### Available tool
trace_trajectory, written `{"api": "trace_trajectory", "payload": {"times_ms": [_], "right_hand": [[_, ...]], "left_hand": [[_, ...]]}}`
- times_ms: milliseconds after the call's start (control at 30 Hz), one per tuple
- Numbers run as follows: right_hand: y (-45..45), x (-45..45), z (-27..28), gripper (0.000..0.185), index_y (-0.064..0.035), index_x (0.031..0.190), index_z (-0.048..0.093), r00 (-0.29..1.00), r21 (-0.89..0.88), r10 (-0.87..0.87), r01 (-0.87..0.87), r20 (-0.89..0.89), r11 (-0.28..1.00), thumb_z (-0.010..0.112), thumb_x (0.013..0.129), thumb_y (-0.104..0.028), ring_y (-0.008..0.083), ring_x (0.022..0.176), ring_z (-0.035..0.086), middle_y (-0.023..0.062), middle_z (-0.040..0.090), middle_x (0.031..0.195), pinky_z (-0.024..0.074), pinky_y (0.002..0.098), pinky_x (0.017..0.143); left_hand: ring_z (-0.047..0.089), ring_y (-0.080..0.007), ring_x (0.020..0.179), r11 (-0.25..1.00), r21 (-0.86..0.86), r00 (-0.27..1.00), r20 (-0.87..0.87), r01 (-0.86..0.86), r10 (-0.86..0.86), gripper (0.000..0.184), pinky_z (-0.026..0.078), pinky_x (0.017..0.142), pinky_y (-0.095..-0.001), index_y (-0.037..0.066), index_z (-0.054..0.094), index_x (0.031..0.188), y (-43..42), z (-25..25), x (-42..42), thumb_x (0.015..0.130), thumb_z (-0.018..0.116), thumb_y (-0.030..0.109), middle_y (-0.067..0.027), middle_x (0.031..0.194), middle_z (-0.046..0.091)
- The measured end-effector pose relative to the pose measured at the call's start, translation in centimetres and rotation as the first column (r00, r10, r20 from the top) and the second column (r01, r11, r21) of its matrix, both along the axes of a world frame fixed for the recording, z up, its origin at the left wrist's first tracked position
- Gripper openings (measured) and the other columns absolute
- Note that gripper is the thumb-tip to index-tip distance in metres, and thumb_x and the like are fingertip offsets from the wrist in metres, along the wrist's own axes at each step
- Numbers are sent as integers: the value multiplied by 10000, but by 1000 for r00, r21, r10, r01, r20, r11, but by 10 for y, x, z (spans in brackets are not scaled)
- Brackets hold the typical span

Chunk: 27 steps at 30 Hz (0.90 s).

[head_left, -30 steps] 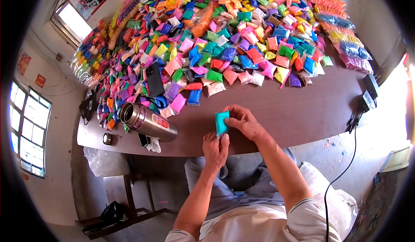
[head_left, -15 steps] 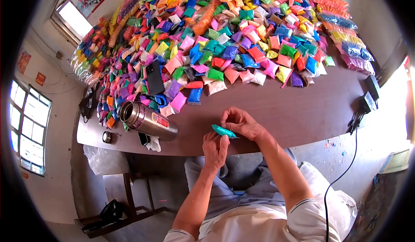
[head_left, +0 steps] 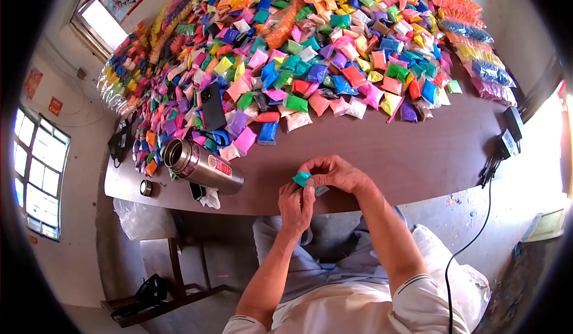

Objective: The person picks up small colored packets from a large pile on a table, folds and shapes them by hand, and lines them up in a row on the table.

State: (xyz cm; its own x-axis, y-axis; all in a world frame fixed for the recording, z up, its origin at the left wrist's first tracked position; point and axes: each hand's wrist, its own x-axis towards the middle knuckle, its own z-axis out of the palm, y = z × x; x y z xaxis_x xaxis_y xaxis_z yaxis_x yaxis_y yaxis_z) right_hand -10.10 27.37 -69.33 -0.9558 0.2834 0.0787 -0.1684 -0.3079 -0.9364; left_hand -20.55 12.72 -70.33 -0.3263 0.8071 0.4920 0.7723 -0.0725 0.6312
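- We look down on a person's two bare hands, held close together near the front edge of a brown counter (head_left: 394, 155).
- Between the hands we find a small teal packet (head_left: 301, 179), partly covered by the fingers.
- The left grip (head_left: 294, 207) pinches the packet from the near side, thumb over its face; the packet sits right at the fingertips, with one teal corner poking out beyond them.
- The right grip (head_left: 336, 174) is curled, thumb and forefinger pressed on the packet's right part; from this hand, the packet lies to the left and slightly nearer us. A see-through edge shows just under these fingers.
- To the left of the hands we see a metal flask (head_left: 221, 173) with its mouth uncovered, a white tissue (head_left: 210, 198) beside its base and a small round cap (head_left: 145, 187) farther left.
- Beyond, well apart from both hands, we see a great heap of bright packets (head_left: 316, 71), with a black phone (head_left: 213, 108) on its near left part.
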Motion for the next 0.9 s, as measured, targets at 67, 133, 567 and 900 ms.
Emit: {"api": "trace_trajectory", "payload": {"times_ms": [67,133,567,900], "right_hand": [[1,0,-5,241,-5,1093,641,1000,-27,-19,19,2,999,698,884,-108,96,904,595,10,656,979,482,253,821],[1,0,-6,273,-6,1134,636,996,-139,-83,80,-14,987,689,882,-99,103,926,606,13,661,1007,487,258,831],[0,0,-11,244,-19,1091,614,998,13,-42,42,49,999,692,873,-95,95,888,595,0,648,969,481,249,783],[-11,-14,-18,204,-14,1065,623,887,33,-457,459,-62,888,670,909,-136,75,810,574,8,627,901,487,251,703]], "left_hand": [[572,-328,784,1000,-2,1000,-13,-7,7,398,404,770,-437,59,584,669,-1,-2,-1,992,451,251,-116,753,597],[564,-328,777,1000,-14,1000,-9,-16,16,401,402,776,-435,55,583,686,-2,-4,-3,996,440,267,-115,750,590],[564,-331,785,1000,13,1000,3,-2,2,456,401,788,-439,56,589,668,-2,-4,-2,1010,400,291,-122,770,602],[582,-309,781,998,53,988,-147,-42,50,180,435,758,-419,41,613,736,0,-1,3,873,629,155,-82,791,617]]}}
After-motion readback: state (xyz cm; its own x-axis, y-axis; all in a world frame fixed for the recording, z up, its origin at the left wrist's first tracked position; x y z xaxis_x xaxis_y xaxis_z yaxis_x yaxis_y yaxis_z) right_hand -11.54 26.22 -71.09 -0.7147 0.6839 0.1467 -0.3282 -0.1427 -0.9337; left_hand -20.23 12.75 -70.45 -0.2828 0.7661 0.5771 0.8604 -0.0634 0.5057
